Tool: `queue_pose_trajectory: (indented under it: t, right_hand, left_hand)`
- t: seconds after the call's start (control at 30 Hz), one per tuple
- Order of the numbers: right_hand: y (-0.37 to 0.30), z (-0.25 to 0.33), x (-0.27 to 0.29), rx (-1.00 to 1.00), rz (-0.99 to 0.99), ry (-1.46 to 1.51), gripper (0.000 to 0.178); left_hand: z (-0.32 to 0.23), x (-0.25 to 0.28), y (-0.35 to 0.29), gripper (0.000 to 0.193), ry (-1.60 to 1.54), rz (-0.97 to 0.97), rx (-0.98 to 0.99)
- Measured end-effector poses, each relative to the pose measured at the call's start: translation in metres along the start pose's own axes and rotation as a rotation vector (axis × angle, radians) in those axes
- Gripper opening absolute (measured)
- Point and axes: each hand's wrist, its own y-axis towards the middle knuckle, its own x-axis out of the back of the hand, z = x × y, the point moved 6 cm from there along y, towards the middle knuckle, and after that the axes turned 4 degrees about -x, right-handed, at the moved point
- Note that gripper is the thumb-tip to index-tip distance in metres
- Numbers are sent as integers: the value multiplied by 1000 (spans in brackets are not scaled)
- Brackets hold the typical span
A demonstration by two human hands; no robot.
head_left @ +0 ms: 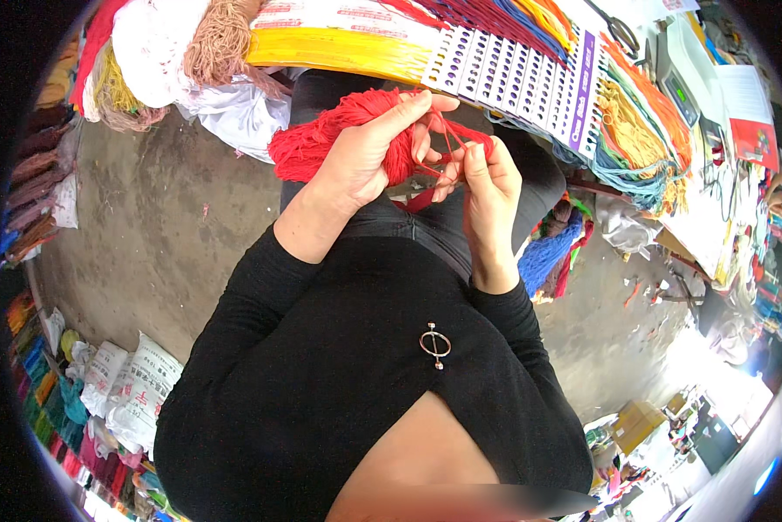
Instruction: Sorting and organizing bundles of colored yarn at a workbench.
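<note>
A thick skein of red thread [330, 137] lies across my lap side, its loose bundle spreading out to the left. My left hand [378, 143] is wrapped round the skein near its right end, thumb on top and fingers partly hidden by the strands. Close beside it, my right hand [488, 174] pinches a thinner bunch of the same red thread [471, 137] between thumb and forefinger. Several single strands stretch between the two hands. A flat red strip of thread [419, 201] hangs just below them.
Ahead, a table edge carries yellow thread [339, 49], white punched cards [504, 83] and orange and tan skeins [639, 122]. Scissors [617, 33] and a scale [680, 91] lie at far right. White sacks [139, 391] stand at lower left; blue thread [549, 252] hangs right of my legs.
</note>
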Motion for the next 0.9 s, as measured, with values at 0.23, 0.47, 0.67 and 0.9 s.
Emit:
queue_pose_trajectory:
  t: [0.23, 0.47, 0.67, 0.9]
  right_hand:
    - [-1, 1, 1, 0, -7, -12, 25]
    - [0, 4, 0, 2, -15, -6, 24]
    - [0, 0, -5, -182, 29, -178, 17]
    - [2, 113, 0, 567, -24, -1003, 11]
  left_hand:
    - [0, 4, 1, 31, 62, -52, -39]
    - [-4, 3, 1, 31, 95, -92, 23]
    - [-8, 3, 2, 33, 137, -42, -13]
    - [-49, 65, -28, 23, 179, 4, 298]
